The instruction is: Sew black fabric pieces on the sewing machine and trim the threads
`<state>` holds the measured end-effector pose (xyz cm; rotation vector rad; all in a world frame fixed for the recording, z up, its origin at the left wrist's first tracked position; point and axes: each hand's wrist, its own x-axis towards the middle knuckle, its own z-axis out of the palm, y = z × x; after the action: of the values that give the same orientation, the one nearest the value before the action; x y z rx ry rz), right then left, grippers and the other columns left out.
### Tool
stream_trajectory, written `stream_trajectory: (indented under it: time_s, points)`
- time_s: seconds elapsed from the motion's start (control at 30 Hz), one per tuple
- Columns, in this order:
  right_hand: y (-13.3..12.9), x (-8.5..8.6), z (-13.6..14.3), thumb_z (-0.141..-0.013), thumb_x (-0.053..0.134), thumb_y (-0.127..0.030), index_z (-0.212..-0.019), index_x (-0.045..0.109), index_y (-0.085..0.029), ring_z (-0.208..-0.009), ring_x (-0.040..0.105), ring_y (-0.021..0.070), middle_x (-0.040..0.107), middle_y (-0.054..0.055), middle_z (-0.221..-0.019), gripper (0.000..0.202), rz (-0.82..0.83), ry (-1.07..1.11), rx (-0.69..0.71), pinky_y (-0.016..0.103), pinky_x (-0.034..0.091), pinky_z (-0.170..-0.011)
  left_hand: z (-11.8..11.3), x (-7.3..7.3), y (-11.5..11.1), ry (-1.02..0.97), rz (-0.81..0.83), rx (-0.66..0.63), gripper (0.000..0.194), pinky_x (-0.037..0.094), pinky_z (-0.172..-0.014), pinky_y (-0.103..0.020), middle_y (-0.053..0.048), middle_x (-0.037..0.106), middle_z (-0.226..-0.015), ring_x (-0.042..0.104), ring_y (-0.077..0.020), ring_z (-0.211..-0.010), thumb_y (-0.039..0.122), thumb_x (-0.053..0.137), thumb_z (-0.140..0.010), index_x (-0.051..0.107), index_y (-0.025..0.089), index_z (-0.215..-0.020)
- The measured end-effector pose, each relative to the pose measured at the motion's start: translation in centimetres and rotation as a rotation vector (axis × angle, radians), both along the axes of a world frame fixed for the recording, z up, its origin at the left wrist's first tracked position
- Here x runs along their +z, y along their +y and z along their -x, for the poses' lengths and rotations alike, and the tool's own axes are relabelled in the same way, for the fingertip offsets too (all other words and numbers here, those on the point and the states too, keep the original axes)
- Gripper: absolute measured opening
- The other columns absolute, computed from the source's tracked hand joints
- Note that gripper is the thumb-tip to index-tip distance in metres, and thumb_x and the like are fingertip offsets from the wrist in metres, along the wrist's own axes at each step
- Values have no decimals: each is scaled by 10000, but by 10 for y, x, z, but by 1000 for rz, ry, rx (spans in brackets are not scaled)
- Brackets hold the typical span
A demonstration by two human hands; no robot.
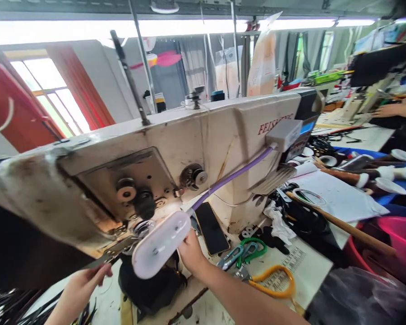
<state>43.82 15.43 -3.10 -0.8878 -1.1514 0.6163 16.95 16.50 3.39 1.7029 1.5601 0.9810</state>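
Note:
A sewing machine (219, 135) with a worn cream body fills the middle of my view. My left hand (83, 284) is at its needle end, thumb and fingers pressed together beside a thin dark strip; what they pinch is unclear. My right hand (191, 253) reaches in behind a white oval lamp (162, 246) on a purple flexible neck (233, 174). The lamp hides its fingers. Black fabric (152, 289) lies bunched below the lamp, between my two hands. The needle area is mostly covered by the lamp.
Right of my hand lie a phone (212, 228), green-handled scissors (252, 251) and orange-handled scissors (274, 280). Farther right are papers (338, 192), a wooden stick (355, 228) and a pink bucket (397, 237). Another person's hand (390, 110) shows at the far right.

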Motion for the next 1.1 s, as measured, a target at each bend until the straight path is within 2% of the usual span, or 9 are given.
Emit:
stream_trajectory:
  time_s: [0.1,0.17,0.23,0.37,0.53,0.73,0.87,0.97,1.1]
  points:
    - [1,-1,0,-930,509,-352,-739,677,-167,-710,558,153,619,24,-731,314,-34,-42,-37,255,479,-670,17,-9,-28,-110,91,-64,467,567,-585,-293,-48,733,-641,671,-225,-609,674,752,-638,798,254,-838]
    - [-2,-1,-1,-926,501,-327,-770,682,-168,-740,584,167,656,38,-776,287,-66,-81,-75,271,496,-699,11,-9,-44,-152,60,-93,412,594,-731,-322,-68,771,-734,730,-263,-748,641,715,-708,809,265,-849]
    - [-9,0,-1,-913,502,-278,-876,698,-167,-835,607,197,681,66,-869,228,-109,-124,-142,318,504,-779,-6,-3,-49,-76,-11,-210,352,596,-731,-336,-76,772,-737,739,-265,-734,587,698,-753,810,263,-836]
    - [-34,12,4,-828,610,-202,-1012,704,-192,-993,601,254,685,98,-1014,207,-282,-284,-207,411,462,-920,-44,20,-40,224,-498,-291,198,551,-714,-291,-61,735,-799,700,-218,-783,379,632,-860,783,280,-778]
    - [-53,36,23,-890,548,-111,-998,650,-189,-842,634,194,687,56,-872,168,-431,-543,-91,328,506,-765,-60,27,-39,478,-844,-427,219,472,-714,-272,-16,727,-880,663,-166,-779,198,539,-930,738,281,-890]
    - [-48,40,34,-891,537,-168,-829,614,-193,-763,607,190,620,54,-778,102,-298,-449,-170,291,501,-656,-60,6,-31,397,-1058,-281,179,445,-749,-276,11,761,-845,673,-160,-738,195,723,-833,672,248,-996]
    - [-45,39,36,-896,558,-213,-781,602,-197,-689,592,177,599,43,-727,124,-220,-433,-268,267,483,-594,-62,-1,-27,392,-1126,-344,246,462,-835,-274,2,786,-925,697,-175,-857,90,696,-820,721,253,-1002]
    - [-47,36,33,-910,556,-218,-835,614,-196,-727,623,191,637,57,-765,97,-238,-496,-336,281,506,-640,-63,-5,-27,381,-1147,-332,312,472,-884,-305,-3,795,-986,701,-208,-936,97,633,-862,736,276,-1094]
    - [-58,18,18,-901,603,-264,-1044,614,-189,-834,663,235,688,86,-893,162,-270,-707,-443,343,534,-765,-66,-5,-25,345,-1089,-278,303,526,-800,-283,-6,800,-909,731,-185,-810,85,625,-860,769,292,-1027]
